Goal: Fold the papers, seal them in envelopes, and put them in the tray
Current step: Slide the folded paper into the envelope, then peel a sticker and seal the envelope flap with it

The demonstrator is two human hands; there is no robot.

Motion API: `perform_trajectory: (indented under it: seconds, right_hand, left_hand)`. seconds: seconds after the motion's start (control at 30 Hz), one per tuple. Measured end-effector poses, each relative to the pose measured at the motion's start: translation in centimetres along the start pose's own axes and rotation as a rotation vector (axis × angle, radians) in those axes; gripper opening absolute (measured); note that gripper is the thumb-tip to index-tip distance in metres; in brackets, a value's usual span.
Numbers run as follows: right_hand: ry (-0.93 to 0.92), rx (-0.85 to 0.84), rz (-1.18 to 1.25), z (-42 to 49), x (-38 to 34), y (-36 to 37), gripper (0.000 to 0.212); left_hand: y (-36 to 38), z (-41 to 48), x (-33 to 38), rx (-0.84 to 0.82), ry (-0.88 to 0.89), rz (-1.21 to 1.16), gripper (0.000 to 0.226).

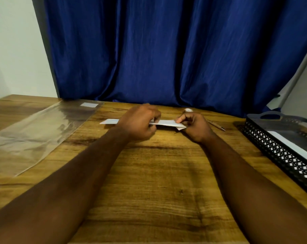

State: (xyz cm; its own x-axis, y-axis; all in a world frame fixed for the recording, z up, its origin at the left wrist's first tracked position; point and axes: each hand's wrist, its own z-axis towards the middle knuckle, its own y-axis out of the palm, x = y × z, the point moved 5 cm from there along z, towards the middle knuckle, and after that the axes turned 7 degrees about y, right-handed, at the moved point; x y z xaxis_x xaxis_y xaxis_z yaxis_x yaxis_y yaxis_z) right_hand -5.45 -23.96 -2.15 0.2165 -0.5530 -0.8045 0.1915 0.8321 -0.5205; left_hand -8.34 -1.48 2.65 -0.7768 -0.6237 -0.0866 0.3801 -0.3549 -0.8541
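Both hands, left (137, 123) and right (195, 126), are gripping an envelope (164, 123) just above the desk (149, 182), left of the tray (279, 152); its long axis is running left-right.

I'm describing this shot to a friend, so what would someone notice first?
First, the two hands, left hand and right hand, gripping a white envelope at mid-table. Behind hangs a deep blue curtain. A black mesh tray sits at the right edge, a clear plastic sleeve at the left.
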Motion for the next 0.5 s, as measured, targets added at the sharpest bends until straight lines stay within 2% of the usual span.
perform_trajectory:
  seconds: [0.1, 0.17, 0.27, 0.37, 0.5]
  right_hand:
    - [0.047, -0.107, -0.105, -0.1, 0.4, 0.0, 0.028]
    - [0.101, -0.148, -0.115, -0.1, 0.3, 0.0, 0.037]
    - [0.158, -0.134, -0.121, -0.3, 0.2, 0.3, 0.036]
    - [0.153, -0.025, -0.136, -0.3, 0.0, 0.6, 0.029]
    - [-0.005, 0.015, -0.187, -0.6, -0.7, 1.4, 0.014]
  left_hand:
    - [3.0, -1.0, -0.9, -0.243, -0.134, -0.198, 0.027]
    - [4.2, -1.5, -1.5, -0.308, -0.223, -0.335, 0.047]
    - [4.6, -1.3, -1.7, -0.25, -0.241, -0.363, 0.059]
    - [4.5, -1.0, -1.6, -0.177, -0.231, -0.307, 0.049]
    - [4.6, -1.3, -2.2, -0.138, -0.24, -0.294, 0.036]
